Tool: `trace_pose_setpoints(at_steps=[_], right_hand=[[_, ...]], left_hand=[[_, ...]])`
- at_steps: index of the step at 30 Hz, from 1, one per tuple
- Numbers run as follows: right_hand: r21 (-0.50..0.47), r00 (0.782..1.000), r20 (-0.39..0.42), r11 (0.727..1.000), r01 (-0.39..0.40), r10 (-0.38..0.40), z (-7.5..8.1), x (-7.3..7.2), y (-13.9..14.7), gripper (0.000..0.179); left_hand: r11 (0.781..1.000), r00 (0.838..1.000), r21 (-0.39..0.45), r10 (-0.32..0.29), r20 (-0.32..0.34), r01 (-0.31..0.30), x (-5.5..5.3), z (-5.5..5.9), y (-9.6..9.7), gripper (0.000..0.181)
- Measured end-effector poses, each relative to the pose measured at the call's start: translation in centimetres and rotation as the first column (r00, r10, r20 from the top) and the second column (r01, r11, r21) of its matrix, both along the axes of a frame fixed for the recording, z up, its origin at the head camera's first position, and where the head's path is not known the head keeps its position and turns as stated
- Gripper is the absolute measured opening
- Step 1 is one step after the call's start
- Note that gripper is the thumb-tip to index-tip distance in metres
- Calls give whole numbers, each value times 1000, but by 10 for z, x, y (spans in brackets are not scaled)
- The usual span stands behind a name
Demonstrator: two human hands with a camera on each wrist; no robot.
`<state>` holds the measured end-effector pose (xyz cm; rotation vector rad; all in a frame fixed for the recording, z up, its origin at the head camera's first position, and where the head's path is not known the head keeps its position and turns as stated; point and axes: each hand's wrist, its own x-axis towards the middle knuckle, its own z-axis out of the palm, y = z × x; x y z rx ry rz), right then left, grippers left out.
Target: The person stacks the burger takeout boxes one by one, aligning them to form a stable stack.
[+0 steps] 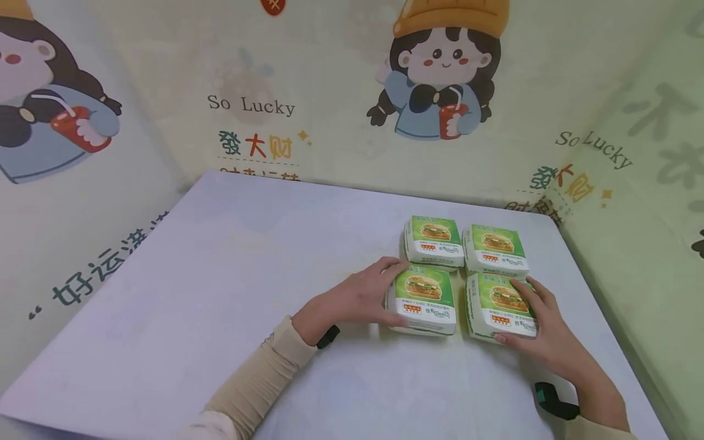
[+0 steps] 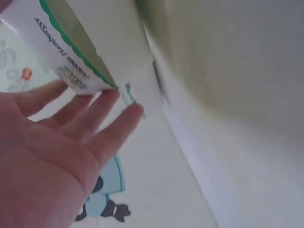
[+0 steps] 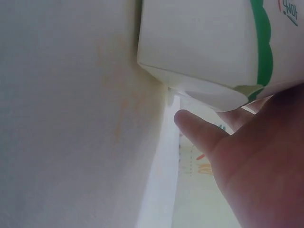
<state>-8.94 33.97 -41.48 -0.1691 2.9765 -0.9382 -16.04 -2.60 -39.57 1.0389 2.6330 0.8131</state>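
Observation:
Two rows of white and green cardboard burger boxes stand on the table. My left hand [image 1: 365, 293] spans the left side of the front left burger box [image 1: 422, 296], fingers at its far edge and thumb at its near corner. In the left wrist view, the fingers [image 2: 107, 128] lie along the box wall [image 2: 61, 52]. My right hand [image 1: 550, 330] holds the front right burger box [image 1: 500, 305] from its right side, thumb at the near edge. The right wrist view has that box's white side [image 3: 199, 42] above the thumb. Both boxes sit flat, a narrow gap between them.
Behind the held boxes stand a back left burger box [image 1: 434, 241] and a back right burger box [image 1: 495, 249], close against the front row. The white table [image 1: 247, 263] is bordered by printed cloth walls [image 1: 330, 79] at the back and sides.

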Motion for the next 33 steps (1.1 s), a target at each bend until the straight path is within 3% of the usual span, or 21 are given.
trace_pose_setpoints(at_steps=[6, 13, 18, 33], right_hand=[[5, 1000, -8, 1000, 8, -8, 1, 2, -1, 109], [-8, 1000, -14, 1000, 3, -3, -1, 2, 2, 108], [-4, 1000, -11, 1000, -3, 3, -2, 0, 2, 107], [-2, 1000, -4, 1000, -11, 11, 0, 1, 4, 107]], left_hand=[[1000, 1000, 23, -11, 25, 10, -7, 10, -12, 102], [995, 999, 90, 29, 39, -33, -15, 21, -32, 98], [989, 998, 130, 64, 9, -65, -23, 22, -49, 97], [982, 994, 158, 96, 52, -103, -33, 31, -87, 92]])
